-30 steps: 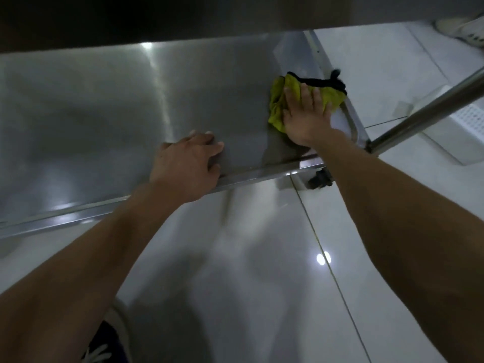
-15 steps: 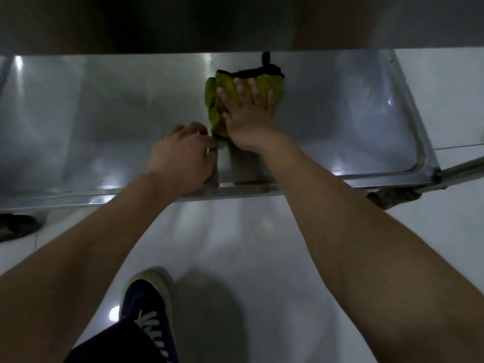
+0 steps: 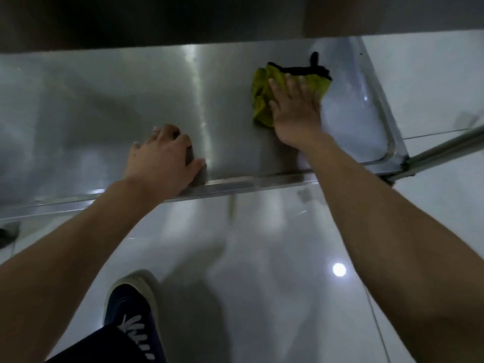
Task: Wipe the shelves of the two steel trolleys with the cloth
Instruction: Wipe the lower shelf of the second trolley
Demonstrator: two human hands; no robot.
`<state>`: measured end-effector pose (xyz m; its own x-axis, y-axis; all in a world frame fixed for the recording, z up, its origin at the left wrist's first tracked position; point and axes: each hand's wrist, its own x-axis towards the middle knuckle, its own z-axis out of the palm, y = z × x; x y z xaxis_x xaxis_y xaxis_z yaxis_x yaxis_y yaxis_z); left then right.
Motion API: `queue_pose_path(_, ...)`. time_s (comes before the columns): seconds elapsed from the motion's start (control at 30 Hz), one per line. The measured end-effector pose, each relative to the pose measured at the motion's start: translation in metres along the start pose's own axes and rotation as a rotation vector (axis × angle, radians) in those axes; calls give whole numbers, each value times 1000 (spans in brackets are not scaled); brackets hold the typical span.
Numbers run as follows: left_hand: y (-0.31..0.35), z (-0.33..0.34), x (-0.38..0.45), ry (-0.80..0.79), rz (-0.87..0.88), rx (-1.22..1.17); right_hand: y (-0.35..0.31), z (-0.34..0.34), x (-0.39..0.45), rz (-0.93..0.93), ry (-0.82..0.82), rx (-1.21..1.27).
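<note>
since half a second ago the right hand is sliding the one yellow cloth rightward from beside the left hand. it is pressing flat, fingers spread, on the cloth, which is lying near the right end of the steel shelf. the left hand is bracing, fingers curled, gripping nothing, at the near edge. one shelf is showing, two hands, one shoe.

The floor is pale, glossy tile with thin dark grout lines running across it. A small round glare from an overhead light shines on the tile at the right. The light is dim and greyish. A dark band fills the top of the view, its detail too dark to tell.
</note>
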<state>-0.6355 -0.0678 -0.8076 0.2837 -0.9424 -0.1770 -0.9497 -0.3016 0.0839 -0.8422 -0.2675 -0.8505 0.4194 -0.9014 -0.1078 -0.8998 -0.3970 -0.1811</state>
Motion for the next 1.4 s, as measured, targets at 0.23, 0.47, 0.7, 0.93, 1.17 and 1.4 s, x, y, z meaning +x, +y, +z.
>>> queue_pose_path(0.23,0,12,7,-8,33,-7,136,-37,-35,297,-2,-9)
queue_pose_path(0.47,9,19,8,0,22,-37,128,-18,-97,305,65,-9)
queue_pose_path(0.7,16,16,4,-32,21,-43,82,-10,-142,292,48,18)
queue_pose_path(0.93,24,3,-5,-54,8,-53,-6,11,-171,-7,94,-43)
queue_pose_path(1.17,23,2,-1,-111,9,7,-52,28,-173,-255,107,-97)
queue_pose_path(1.4,28,-6,-22,-98,57,-27,-41,23,-179,-376,290,0)
